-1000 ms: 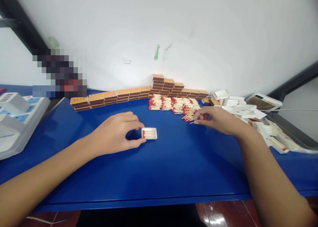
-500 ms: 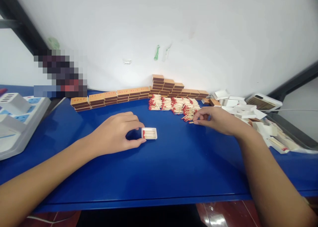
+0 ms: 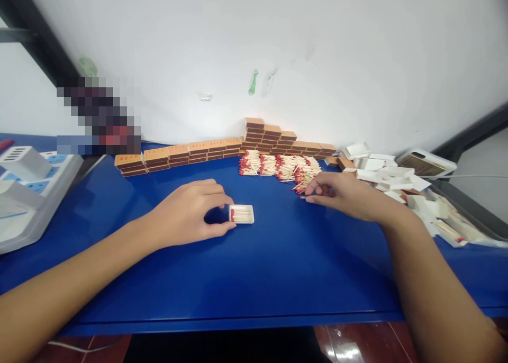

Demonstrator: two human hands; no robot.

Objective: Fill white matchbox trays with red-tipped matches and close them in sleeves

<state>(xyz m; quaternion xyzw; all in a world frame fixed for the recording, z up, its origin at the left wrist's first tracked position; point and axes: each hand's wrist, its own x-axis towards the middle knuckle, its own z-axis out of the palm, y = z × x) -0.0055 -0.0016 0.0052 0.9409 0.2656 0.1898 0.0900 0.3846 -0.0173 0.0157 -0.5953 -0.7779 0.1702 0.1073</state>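
A small white matchbox tray (image 3: 242,208) lies on the blue table, holding a layer of matches with their red heads toward the left. My left hand (image 3: 192,209) has thumb and forefinger closed around the tray's left end. At the near right edge of a heap of loose red-headed matches (image 3: 283,167), my right hand (image 3: 337,191) pinches matches (image 3: 302,197) between thumb and fingers, low over the table. Only the match ends show past the fingertips, so how many are held cannot be made out.
Orange-brown matchboxes (image 3: 178,154) are stacked in a row along the white wall. White empty trays (image 3: 391,178) are heaped at the right, one filled with matches (image 3: 450,233) among them. A phone (image 3: 426,162) leans behind. A white power strip (image 3: 59,193) stands at the left.
My right hand has shifted slightly left and nearer along the edge of the match heap, still pinching. My left hand keeps its grip on the tray. The whole view has drifted a little.
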